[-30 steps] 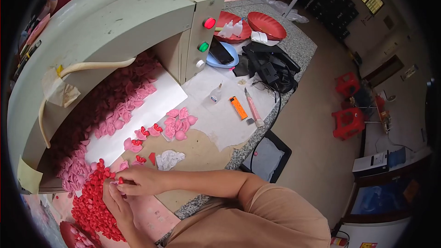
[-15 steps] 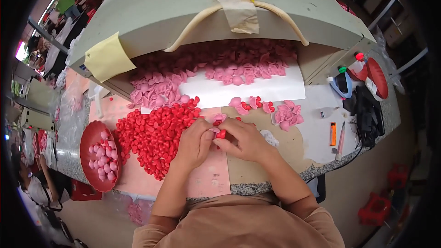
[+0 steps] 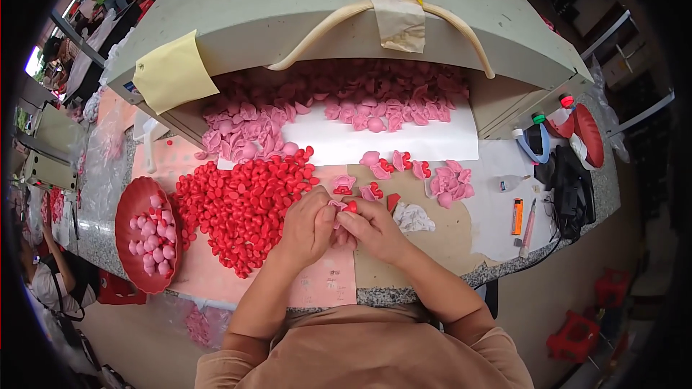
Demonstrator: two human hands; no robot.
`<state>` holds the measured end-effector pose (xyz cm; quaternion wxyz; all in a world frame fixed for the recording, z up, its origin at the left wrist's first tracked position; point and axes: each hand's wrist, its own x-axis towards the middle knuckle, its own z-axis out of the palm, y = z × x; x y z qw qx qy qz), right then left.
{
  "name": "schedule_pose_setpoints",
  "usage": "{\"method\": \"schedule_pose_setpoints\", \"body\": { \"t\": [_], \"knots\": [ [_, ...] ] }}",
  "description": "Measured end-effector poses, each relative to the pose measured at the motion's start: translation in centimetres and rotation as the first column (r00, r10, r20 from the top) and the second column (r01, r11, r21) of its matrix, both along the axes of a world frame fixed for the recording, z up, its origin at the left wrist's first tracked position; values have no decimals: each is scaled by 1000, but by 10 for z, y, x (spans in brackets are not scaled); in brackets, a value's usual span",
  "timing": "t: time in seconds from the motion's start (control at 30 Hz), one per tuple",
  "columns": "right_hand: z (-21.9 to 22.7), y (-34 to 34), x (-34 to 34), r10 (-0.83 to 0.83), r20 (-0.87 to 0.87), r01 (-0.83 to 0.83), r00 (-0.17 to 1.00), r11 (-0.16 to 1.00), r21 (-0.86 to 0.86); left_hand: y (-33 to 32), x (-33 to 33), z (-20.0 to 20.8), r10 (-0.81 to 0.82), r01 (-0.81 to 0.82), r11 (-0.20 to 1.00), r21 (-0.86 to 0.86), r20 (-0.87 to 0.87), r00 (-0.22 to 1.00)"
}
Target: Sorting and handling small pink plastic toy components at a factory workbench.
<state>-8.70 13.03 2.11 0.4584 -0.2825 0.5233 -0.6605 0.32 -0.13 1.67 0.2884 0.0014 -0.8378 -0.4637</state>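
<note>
My left hand point(image 3: 308, 229) and my right hand point(image 3: 376, 230) meet over the middle of the bench, fingers closed around one small piece. A thin pink plastic shell point(image 3: 335, 204) shows between the fingertips, and a glossy red rounded part point(image 3: 351, 207) sticks out beside my right thumb. The rest of the held piece is hidden by my fingers. Just beyond the hands lie a pink shell with red in it point(image 3: 343, 184) and another pink-and-red piece point(image 3: 371, 191). To the left of my left hand spreads a heap of small red parts point(image 3: 245, 209).
A grey hooded box point(image 3: 303, 0) covers heaped pink shells point(image 3: 249, 133) and a white sheet point(image 3: 324, 142). At left stands a red scalloped bowl point(image 3: 124, 263) holding pink balls. Rightward lie a crumpled white cloth point(image 3: 414, 218), an orange lighter point(image 3: 517, 217) and a knife point(image 3: 529, 229).
My hands have drawn slightly down and closer together, and the red part has turned between the fingers. Pink-and-red pieces beyond the hands show more fully. The whole view has shifted a little.
</note>
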Motion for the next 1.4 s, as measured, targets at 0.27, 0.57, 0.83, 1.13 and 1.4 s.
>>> {"method": "schedule_pose_setpoints", "body": {
  "t": [0.27, 0.57, 0.83, 1.13, 1.4],
  "knots": [
    [-18, 6, -22, -52, -595, 39, 802, 999, -35, 4, -3, 8, 58, -52, 995, -83, 71, 996],
    [-2, 8, -31, 23, -613, -38, 790, 999, -12, 4, -8, 10, -30, 14, 997, 76, 212, 977],
    [-7, -3, -7, 134, 157, -154, 978, 980, 124, -2, 9, 8, 92, -73, 987, -146, 133, 987],
    [-10, 19, -21, -69, -230, 88, 971, 993, 73, 13, -1, 11, -73, 13, 969, 248, 232, 970],
    [-11, 5, -19, 61, -79, -58, 995, 997, 41, 6, 10, 14, -57, 15, 971, 239, 168, 984]
  ]
}}
